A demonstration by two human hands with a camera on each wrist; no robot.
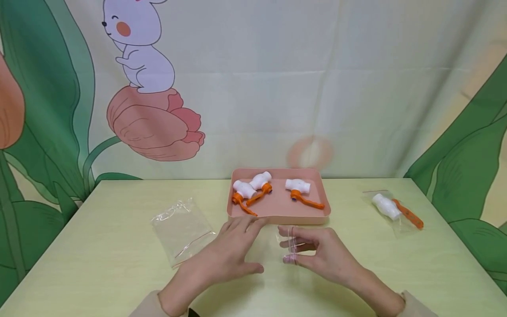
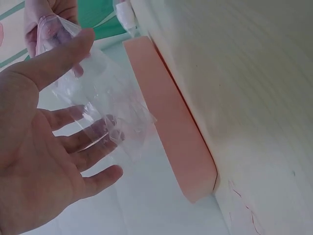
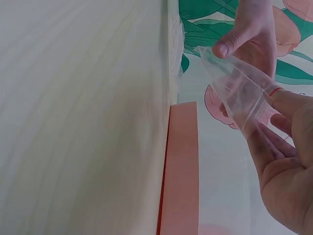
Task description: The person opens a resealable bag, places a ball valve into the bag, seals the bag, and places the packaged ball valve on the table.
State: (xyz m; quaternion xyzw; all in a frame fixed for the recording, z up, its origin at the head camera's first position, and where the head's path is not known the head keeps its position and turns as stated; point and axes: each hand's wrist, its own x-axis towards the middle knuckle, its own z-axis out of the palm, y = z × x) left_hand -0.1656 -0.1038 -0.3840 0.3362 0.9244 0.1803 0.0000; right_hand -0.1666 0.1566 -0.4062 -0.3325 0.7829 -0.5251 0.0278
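My right hand (image 1: pixel 326 253) holds a clear zip bag (image 3: pixel 237 83) by its red-striped mouth, thumb on one side and fingers on the other. The bag extends toward my left hand (image 1: pixel 227 255), which is spread with its thumb apart from the fingers. In the left wrist view the bag's film (image 2: pixel 110 100) lies in front of the left fingers; whether they touch it I cannot tell. Just beyond both hands is a pink tray (image 1: pixel 277 219) with three white ball valves with orange handles, two at left and one valve (image 1: pixel 298 186) at right.
Another clear zip bag (image 1: pixel 180 231) lies flat on the table left of the tray. Far right, a bagged white valve (image 1: pixel 386 207) with an orange handle lies on the table. A printed curtain (image 1: pixel 257 110) hangs behind the table's back edge.
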